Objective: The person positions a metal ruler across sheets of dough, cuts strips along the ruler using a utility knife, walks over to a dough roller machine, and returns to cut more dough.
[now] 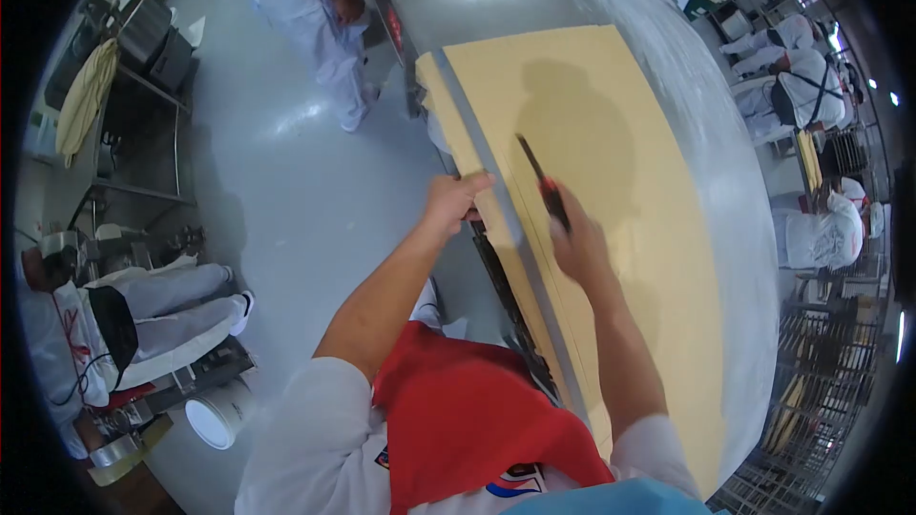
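A wide, pale yellow sheet of dough (630,191) lies along the table. A long grey metal straightedge (520,243) rests on it near its left side, with a narrow strip of dough (444,110) showing outside along the table edge. My left hand (453,202) is closed at this edge, thumb over the strip and reaching the straightedge, its other fingers partly hidden. In my right hand (580,246) is a knife (542,176) with a dark blade and a red and black handle, pointing away from me. A thin line runs in the dough beside the straightedge.
The steel table (735,257) has a whitish, floury-looking surface beyond the dough. Co-workers stand at the far end, to the left (162,310) and at the right (811,86). A white bucket (218,418) sits on the left floor; racks (821,372) line the right.
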`<state>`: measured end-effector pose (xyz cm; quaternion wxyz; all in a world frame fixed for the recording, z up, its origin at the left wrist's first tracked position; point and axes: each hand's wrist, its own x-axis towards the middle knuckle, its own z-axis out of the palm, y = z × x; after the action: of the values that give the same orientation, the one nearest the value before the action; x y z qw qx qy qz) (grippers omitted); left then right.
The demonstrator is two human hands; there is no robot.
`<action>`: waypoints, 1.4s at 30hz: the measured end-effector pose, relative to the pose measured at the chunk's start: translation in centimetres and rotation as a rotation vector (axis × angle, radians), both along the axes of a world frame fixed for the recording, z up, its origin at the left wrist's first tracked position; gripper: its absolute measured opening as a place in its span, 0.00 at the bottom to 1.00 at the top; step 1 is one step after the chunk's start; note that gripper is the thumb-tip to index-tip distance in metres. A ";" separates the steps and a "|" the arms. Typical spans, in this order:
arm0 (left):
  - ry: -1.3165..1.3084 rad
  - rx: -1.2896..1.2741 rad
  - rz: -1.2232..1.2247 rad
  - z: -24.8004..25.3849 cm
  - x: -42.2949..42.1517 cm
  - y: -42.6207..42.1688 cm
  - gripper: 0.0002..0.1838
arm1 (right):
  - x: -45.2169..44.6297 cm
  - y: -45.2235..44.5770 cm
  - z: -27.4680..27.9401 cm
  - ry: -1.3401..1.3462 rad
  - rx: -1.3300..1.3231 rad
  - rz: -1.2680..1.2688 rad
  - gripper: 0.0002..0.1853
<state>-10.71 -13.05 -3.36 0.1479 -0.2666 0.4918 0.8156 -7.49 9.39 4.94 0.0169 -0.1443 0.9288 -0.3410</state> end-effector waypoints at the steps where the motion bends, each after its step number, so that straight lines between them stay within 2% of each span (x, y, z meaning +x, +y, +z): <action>1: 0.002 -0.015 -0.024 -0.2 -0.5 -0.4 0.16 | -3.9 -2.9 -0.4 -0.032 0.045 0.032 0.33; 5: 0.008 -0.014 -0.029 -1.7 -0.9 -0.2 0.18 | -15.5 -11.2 -2.7 0.063 0.169 0.104 0.33; 8: 0.053 -0.102 -0.092 -2.9 -1.2 -0.5 0.21 | -19.8 -14.4 -3.2 -0.009 0.244 0.083 0.34; 14: 0.022 -0.171 -0.111 -3.2 -1.5 -0.4 0.18 | -20.2 -15.4 -1.8 -0.074 0.303 0.093 0.33; 17: 0.011 -0.226 -0.135 -1.6 -1.7 -0.8 0.17 | -20.9 -15.4 -2.8 0.006 0.297 0.136 0.33; 21: 0.012 -0.259 -0.127 -0.7 -1.2 -0.4 0.17 | -22.1 -16.0 -2.0 -0.039 0.332 0.148 0.33; 23: 0.004 -0.245 -0.096 -2.8 -1.5 0.1 0.18 | -23.9 -16.5 -2.4 -0.025 0.334 0.186 0.35; 26: 0.030 -0.169 -0.039 -3.2 -1.3 0.5 0.19 | -22.7 -17.8 2.5 -0.187 0.398 0.161 0.34; 32: 0.068 -0.052 0.020 -3.5 -0.9 1.0 0.18 | -19.0 -16.4 6.9 -0.380 0.429 0.183 0.33; 36: 0.005 -0.024 0.019 -2.9 -0.6 1.5 0.16 | -15.7 -13.5 6.6 -0.361 0.445 0.200 0.31; 37: 0.012 -0.008 0.030 -1.5 -0.3 1.4 0.16 | -14.6 -12.7 6.6 -0.385 0.472 0.201 0.32; 39: 0.013 -0.060 0.003 -2.4 -0.3 1.6 0.16 | -12.2 -10.7 6.2 -0.415 0.503 0.198 0.33; 41: 0.014 -0.112 -0.021 -3.0 -0.4 1.7 0.17 | -9.6 -7.8 4.5 -0.262 0.449 0.263 0.30; 42: 0.015 -0.121 -0.020 -2.9 -0.3 1.6 0.17 | -8.2 -6.3 3.8 -0.267 0.453 0.262 0.30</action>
<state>-11.06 -11.41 -6.26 0.1359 -0.2638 0.5440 0.7848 -15.64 3.12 8.78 0.2146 -0.2093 0.9443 -0.1359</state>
